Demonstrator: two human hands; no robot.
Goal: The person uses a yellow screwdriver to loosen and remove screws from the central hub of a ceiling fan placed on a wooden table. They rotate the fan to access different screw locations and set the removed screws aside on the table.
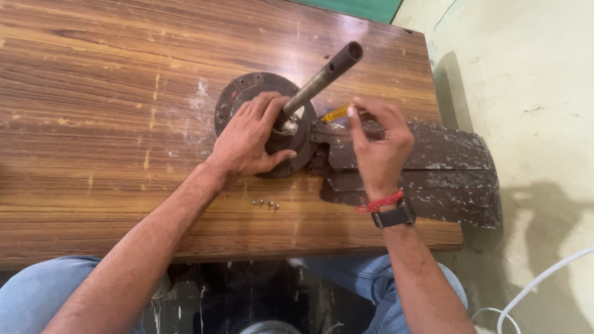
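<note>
Head view: dusty brown fan motor (247, 99), blades (445, 167) stacked, paint-flecked.

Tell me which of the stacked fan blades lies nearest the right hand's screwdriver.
The top blade, farthest from the person: the right hand holds the yellow-handled screwdriver over its bracket end beside the motor hub. The other blades lie beneath, closer to the table edge.

Ceiling fan motor (247, 93), a round dark-brown housing, lies flat on the wooden table with its grey metal rod (322, 77) tilted up and to the right. Stacked brown fan blades (445, 167), paint-spattered, extend rightward past the table edge. A yellow-handled screwdriver (337, 113) points at the blade bracket
</note>
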